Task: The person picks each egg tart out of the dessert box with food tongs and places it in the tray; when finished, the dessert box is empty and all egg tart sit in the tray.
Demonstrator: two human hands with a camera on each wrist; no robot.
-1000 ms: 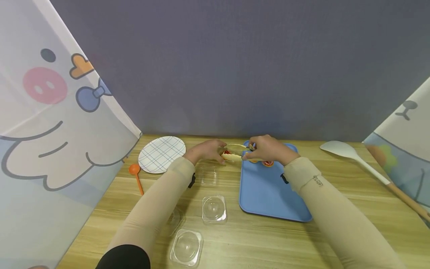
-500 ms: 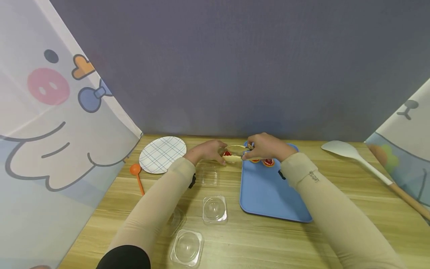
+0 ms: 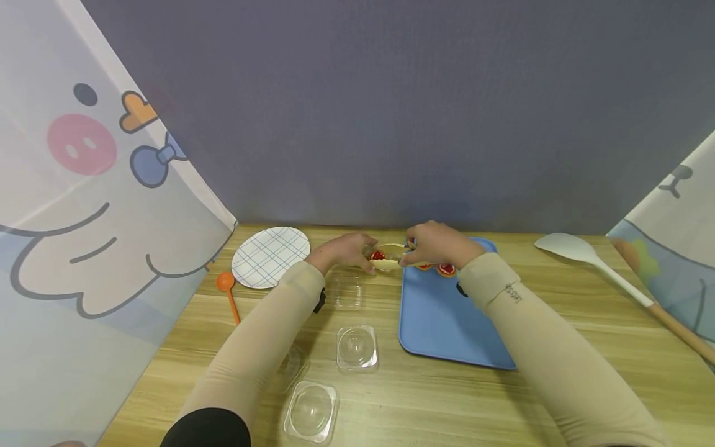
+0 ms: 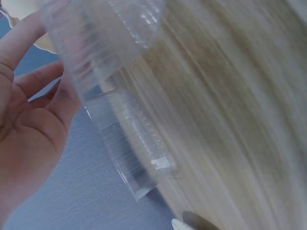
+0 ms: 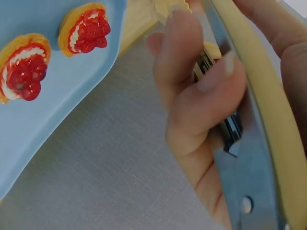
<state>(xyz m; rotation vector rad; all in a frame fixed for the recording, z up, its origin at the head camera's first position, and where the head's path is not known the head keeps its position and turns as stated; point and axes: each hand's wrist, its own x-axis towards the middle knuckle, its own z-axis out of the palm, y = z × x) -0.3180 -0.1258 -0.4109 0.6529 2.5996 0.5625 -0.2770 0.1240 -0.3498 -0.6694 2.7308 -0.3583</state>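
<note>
My left hand (image 3: 347, 249) holds a clear plastic clamshell box (image 4: 127, 136), its thumb and fingers spread around one half. The other half of the box lies nearer me in the head view. Cream-headed food tongs (image 3: 385, 264) reach into the held half beside a red-topped tart (image 3: 378, 255); whether they still pinch it is hard to see. My right hand (image 3: 438, 243) grips the tongs, whose metal and cream arm fills the right side of the right wrist view. Two more berry tarts, one a small tart (image 5: 88, 31), sit on the blue tray (image 3: 447, 323).
Nearer me are a clear square container (image 3: 357, 347) and another clear container (image 3: 310, 411). A checked white plate (image 3: 270, 257) and an orange spoon (image 3: 225, 282) lie left. A large white spoon (image 3: 570, 247) with a wooden handle lies right. A grey wall (image 3: 357, 124) stands behind.
My right hand has shifted a little left, closer to the left hand and the box. The left hand has stayed nearly in place. The red tart top shows more clearly.
</note>
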